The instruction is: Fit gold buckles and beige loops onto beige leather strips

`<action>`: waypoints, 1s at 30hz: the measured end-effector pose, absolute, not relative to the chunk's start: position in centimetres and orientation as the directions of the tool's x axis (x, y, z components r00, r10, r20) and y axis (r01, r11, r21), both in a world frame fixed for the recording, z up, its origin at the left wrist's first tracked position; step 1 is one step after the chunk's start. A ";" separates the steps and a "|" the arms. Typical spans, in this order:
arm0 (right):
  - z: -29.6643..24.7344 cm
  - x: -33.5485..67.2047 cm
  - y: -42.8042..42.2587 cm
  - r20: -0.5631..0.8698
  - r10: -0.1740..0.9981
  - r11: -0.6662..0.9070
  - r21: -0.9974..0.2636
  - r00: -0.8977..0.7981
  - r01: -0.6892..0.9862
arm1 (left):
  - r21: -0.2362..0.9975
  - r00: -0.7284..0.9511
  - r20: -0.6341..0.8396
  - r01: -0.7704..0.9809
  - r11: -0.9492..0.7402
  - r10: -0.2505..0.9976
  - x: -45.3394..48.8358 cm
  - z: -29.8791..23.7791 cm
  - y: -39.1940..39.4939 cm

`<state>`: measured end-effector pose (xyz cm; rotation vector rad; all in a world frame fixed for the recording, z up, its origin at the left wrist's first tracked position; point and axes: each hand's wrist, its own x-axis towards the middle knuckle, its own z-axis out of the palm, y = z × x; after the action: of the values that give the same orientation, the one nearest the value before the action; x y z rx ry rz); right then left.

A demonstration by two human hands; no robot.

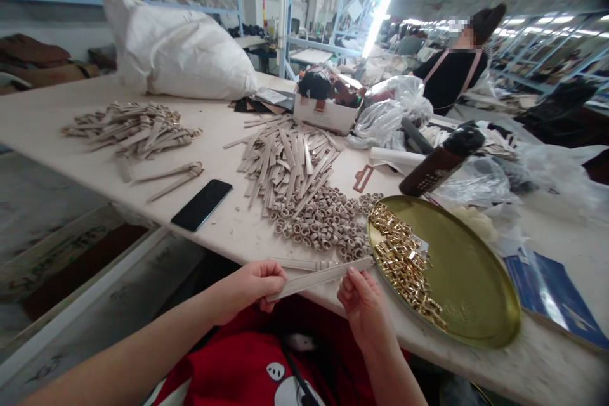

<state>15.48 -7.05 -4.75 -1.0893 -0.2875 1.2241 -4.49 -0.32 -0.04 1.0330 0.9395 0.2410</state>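
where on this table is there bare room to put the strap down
Bare tabletop lies left of the black phone, below the far pile of finished straps. The round brass tray is bare on its right half. Crowded: beige strap heap, small loops, gold buckles.

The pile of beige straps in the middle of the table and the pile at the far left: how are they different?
The middle strap pile is plain beige, without metal, and lies beside small loops. The far-left strap pile shows gold buckles on its straps and lies apart from the loops. The middle pile looks bigger and more fanned out. Both hold the same narrow beige straps on the table.
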 end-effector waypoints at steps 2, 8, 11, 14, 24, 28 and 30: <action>-4.8 15.6 -7.7 -0.336 0.867 -0.043 -0.786 0.368 -0.616 | 0.807 0.587 -0.555 0.209 0.552 0.589 -4.6 -0.3 -0.2; -3.9 14.5 -10.1 -0.151 0.945 -0.005 -0.893 0.290 -0.449 | 0.657 0.527 -0.516 -0.263 0.707 0.676 -4.1 -1.2 0.7; -3.8 13.5 -10.9 0.050 0.967 0.079 -0.991 0.249 -0.110 | 0.544 0.553 -0.532 -0.358 0.759 0.642 -3.2 -1.4 0.9; -4.2 13.0 -11.1 0.297 0.955 0.283 -0.927 0.022 0.245 | 0.538 0.585 -0.519 -0.343 0.770 0.623 -2.4 -1.6 0.9; -7.4 13.3 -10.2 0.420 0.889 0.448 -0.718 -0.182 0.532 | 0.673 0.502 -0.553 -0.201 0.712 0.665 -2.0 -2.6 1.6; -7.2 13.4 -9.3 0.410 0.895 0.431 -0.698 -0.175 0.572 | 0.682 0.492 -0.560 -0.184 0.708 0.667 -1.9 -2.9 1.8; -6.6 13.4 -8.9 0.417 0.900 0.410 -0.709 -0.128 0.574 | 0.676 0.495 -0.564 -0.181 0.714 0.660 -1.8 -2.9 1.9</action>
<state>13.45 -8.90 -6.59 -1.2712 -1.8169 0.4830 -1.84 1.93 -2.92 0.5911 0.9197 0.5474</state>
